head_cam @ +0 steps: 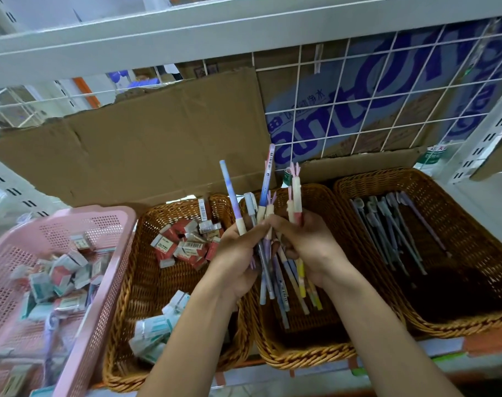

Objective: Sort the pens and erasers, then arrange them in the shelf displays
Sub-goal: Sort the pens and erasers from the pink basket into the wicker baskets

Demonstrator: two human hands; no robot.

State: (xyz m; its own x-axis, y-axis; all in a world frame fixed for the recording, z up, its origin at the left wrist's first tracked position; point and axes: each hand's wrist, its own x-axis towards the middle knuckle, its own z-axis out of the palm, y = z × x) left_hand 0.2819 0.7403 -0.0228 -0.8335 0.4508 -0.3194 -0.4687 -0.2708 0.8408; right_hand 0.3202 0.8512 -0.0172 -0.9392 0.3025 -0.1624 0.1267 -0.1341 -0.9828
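1. I see the L hand (pixel 238 253) w/ fingers clenched round a fanned bunch of pastel pens (pixel 263 207). Tips point up and the lower ends hang over the middle wicker basket (pixel 301 353).
2. R hand (pixel 310 245): fingers grasp a couple of cream pens (pixel 297 196) w/ pink tufted tops, held upright just beside the L bunch. The fingertips of both hands meet.
3. R wicker basket (pixel 473 316), at the shelf's (pixel 444 349) R end, holds grey pens (pixel 393 224) lying roughly parallel along its far-L side.
4. L wicker basket (pixel 123 282): red-sleeved erasers (pixel 183 242) at the far end, teal-sleeved erasers (pixel 155 330) at the near end.
5. Pink crate (pixel 106 253) at the shelf's L end holds mixed erasers (pixel 57 279), blurred.
6. Cardboard sheet (pixel 158 144) and wire grid (pixel 358 110) stand behind the baskets.
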